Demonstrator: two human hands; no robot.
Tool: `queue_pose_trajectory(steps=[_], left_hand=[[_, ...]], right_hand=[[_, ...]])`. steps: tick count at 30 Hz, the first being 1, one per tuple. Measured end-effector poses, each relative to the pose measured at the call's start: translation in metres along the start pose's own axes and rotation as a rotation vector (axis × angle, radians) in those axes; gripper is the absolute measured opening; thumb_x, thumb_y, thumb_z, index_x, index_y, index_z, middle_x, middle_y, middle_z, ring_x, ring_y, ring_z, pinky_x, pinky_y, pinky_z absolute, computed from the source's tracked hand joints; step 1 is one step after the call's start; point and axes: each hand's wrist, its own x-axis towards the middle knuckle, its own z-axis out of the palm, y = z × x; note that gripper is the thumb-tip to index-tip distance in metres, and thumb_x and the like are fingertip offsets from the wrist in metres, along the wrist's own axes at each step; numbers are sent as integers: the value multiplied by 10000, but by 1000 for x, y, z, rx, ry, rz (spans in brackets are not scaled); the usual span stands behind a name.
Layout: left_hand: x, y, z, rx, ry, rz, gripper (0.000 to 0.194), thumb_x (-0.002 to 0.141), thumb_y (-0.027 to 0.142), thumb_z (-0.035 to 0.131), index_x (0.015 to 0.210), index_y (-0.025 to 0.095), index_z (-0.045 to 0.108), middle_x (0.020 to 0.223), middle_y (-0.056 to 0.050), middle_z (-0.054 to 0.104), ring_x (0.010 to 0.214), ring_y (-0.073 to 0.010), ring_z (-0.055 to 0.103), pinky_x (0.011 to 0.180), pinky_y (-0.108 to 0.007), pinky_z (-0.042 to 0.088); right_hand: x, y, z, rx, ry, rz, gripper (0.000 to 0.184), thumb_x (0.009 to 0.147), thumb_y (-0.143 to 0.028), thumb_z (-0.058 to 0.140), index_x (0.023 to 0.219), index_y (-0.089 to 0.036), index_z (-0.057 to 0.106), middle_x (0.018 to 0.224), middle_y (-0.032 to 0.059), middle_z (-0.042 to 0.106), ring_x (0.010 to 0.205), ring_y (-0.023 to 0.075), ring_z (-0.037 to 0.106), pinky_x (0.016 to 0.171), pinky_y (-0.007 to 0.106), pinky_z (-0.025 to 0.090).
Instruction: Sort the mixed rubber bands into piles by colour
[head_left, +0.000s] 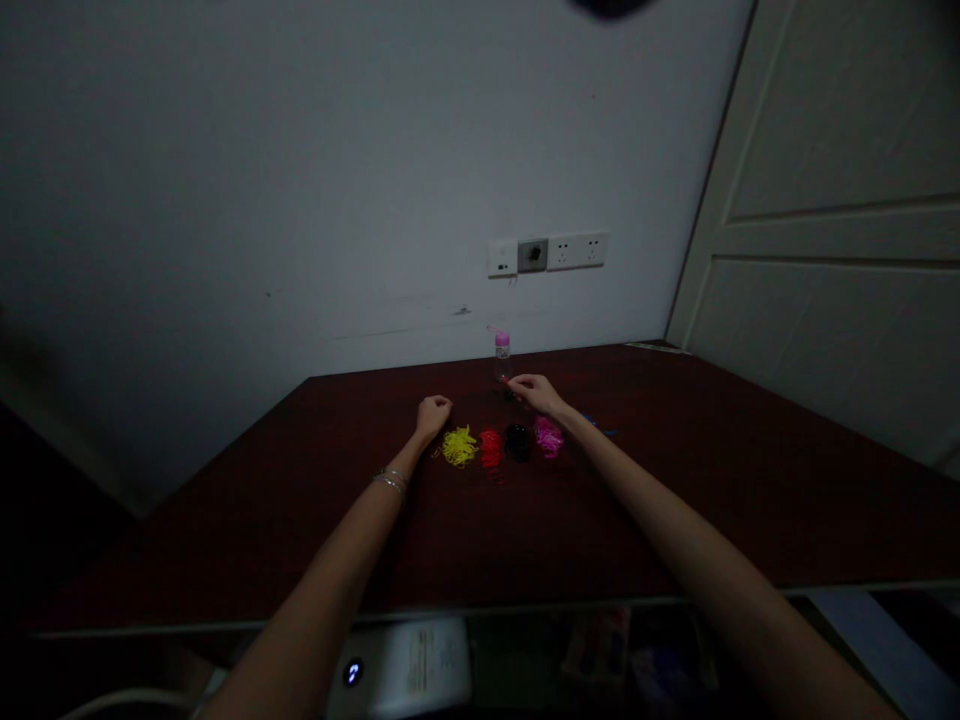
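Observation:
My right hand point(532, 389) reaches over the far side of the piles, thumb and fingers pinched on a small orange-red rubber band point(507, 381). Just behind the fingertips stands a clear bottle point(502, 358) with a pink cap. My left hand point(433, 413) rests on the table left of the piles, its fingers curled closed with nothing seen in them. Between my arms lie rubber bands sorted by colour: a yellow pile point(459, 447), a red pile point(490, 449), a black pile point(517, 442) and a pink pile point(550, 437). Some blue bands point(609, 432) show partly behind my right forearm.
The dark red table point(480, 545) meets a pale wall point(375, 200) with sockets point(577, 251). A panelled door point(840, 250) is at the right. Below the table's front edge are a white device point(405, 665) with a lit display and dim boxes.

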Motion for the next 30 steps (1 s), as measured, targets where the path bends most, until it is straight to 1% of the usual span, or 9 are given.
queue_pose_trajectory(steps=[3, 5, 8, 10, 13, 17, 24, 27, 30], left_hand=[[1, 0, 0, 11, 7, -6, 227, 738, 183, 531, 861, 110, 706, 783, -80, 699, 740, -157, 628, 703, -221, 456], [1, -1, 1, 15, 4, -5, 227, 736, 181, 528, 858, 110, 707, 796, -81, 699, 745, -156, 628, 698, -217, 455], [3, -3, 1, 13, -1, 4, 226, 735, 180, 523, 848, 112, 707, 830, -82, 701, 757, -153, 628, 697, -211, 454], [4, -5, 2, 17, 1, 15, 224, 735, 183, 521, 840, 115, 707, 843, -81, 701, 768, -152, 628, 703, -209, 452], [4, -6, 2, 25, 7, 15, 227, 735, 181, 516, 840, 116, 706, 844, -82, 702, 776, -154, 628, 707, -210, 451], [5, -7, 3, 23, 5, 16, 227, 734, 176, 515, 843, 118, 706, 832, -81, 703, 763, -154, 629, 700, -213, 452], [3, -6, 3, 19, 6, 28, 223, 735, 165, 512, 828, 116, 708, 818, -86, 700, 751, -157, 627, 696, -217, 453], [3, -5, 2, 17, 10, 40, 220, 731, 160, 512, 817, 112, 709, 814, -88, 699, 753, -157, 627, 698, -216, 452], [3, -5, 1, 10, 10, 27, 215, 730, 168, 518, 813, 116, 709, 813, -88, 700, 754, -159, 628, 694, -217, 454]], right_hand=[[-9, -8, -2, 38, -3, 37, 337, 680, -472, 569, 773, -149, 596, 490, -54, 451, 407, 75, 380, 394, 195, 300], [-14, -13, -2, -17, -13, -29, 294, 701, -431, 563, 760, -144, 597, 528, -37, 490, 457, 86, 424, 443, 204, 341], [-22, -17, -1, -197, -48, -162, 209, 746, -338, 542, 735, -138, 602, 653, 9, 584, 604, 117, 511, 574, 228, 402], [-29, -17, 2, -368, -95, -215, 164, 780, -274, 518, 756, -141, 611, 737, 31, 621, 692, 133, 541, 645, 239, 409], [-39, -18, 8, -606, -168, -239, 137, 819, -219, 494, 819, -158, 617, 839, 49, 640, 778, 144, 562, 689, 238, 400], [-49, -23, 17, -784, -218, -235, 152, 855, -258, 473, 883, -194, 608, 944, 51, 639, 844, 166, 575, 677, 240, 397], [-54, -28, 25, -859, -235, -261, 181, 870, -285, 467, 942, -225, 622, 1029, 45, 631, 933, 184, 580, 721, 256, 420], [-52, -30, 21, -835, -211, -285, 197, 876, -304, 464, 960, -230, 627, 1036, 41, 633, 944, 180, 580, 746, 263, 432], [-50, -32, 12, -798, -152, -311, 204, 877, -305, 465, 963, -226, 632, 1023, 40, 638, 945, 175, 580, 774, 271, 437]])
